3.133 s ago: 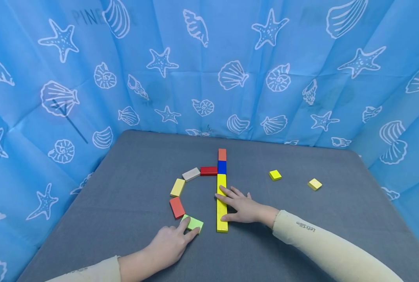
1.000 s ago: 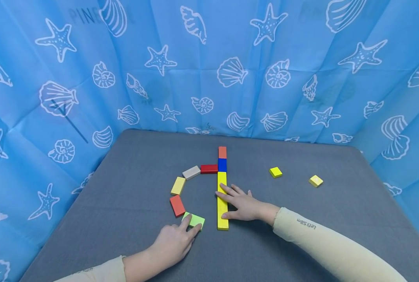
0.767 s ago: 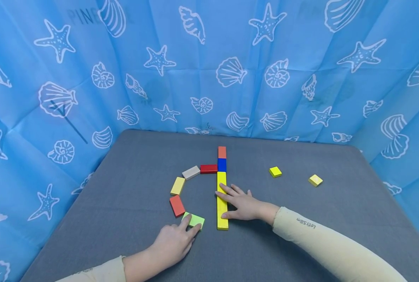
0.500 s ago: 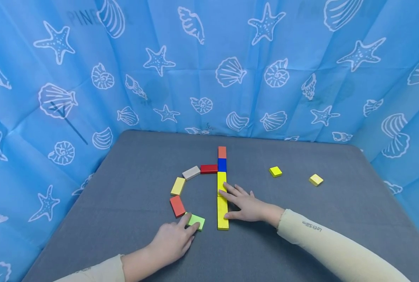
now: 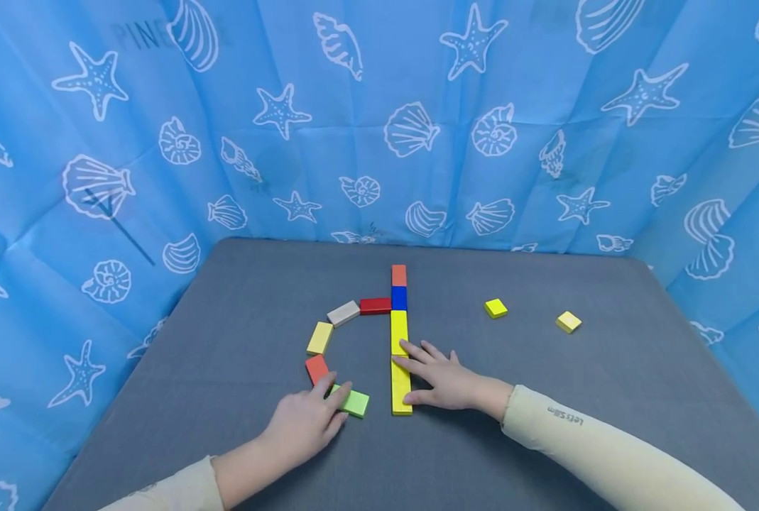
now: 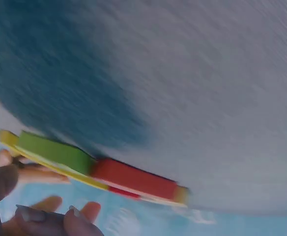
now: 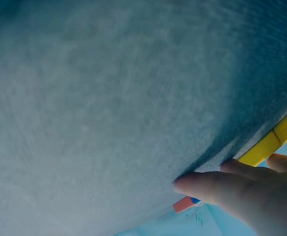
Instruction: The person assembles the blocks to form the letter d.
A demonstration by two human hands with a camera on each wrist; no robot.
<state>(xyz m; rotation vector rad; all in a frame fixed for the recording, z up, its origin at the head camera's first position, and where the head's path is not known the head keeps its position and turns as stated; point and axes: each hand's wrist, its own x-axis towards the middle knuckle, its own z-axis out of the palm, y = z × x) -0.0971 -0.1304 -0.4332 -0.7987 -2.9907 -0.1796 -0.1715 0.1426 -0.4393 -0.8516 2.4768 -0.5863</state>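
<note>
In the head view my left hand [image 5: 302, 422] reaches over the meeting point of an orange-red block [image 5: 316, 370] and a light green block [image 5: 356, 404]. The left wrist view shows its fingertips [image 6: 79, 223] a little apart from the green block [image 6: 55, 153] and the red one [image 6: 133, 178]. My right hand [image 5: 448, 383] lies with spread, fairly straight fingers over two yellow blocks set end to end, the upper [image 5: 399, 332] and the lower [image 5: 401, 383]. In the right wrist view its outer fingers [image 7: 202, 186] reach down beside the yellow row [image 7: 266, 147].
A blue block [image 5: 399, 298] and a salmon block [image 5: 399, 275] extend the yellow column. Dark red [image 5: 375, 306], whitish [image 5: 343, 313] and pale yellow [image 5: 319, 338] blocks curve leftward from it. Two small yellow blocks [image 5: 496, 308] [image 5: 569, 321] lie right on the grey table [image 5: 513, 447]. A curtain [image 5: 353, 142] hangs behind.
My left fingers have shifted left and up off the green block, toward the orange-red one. My right hand has slid slightly right and down, uncovering the seam between the yellow blocks.
</note>
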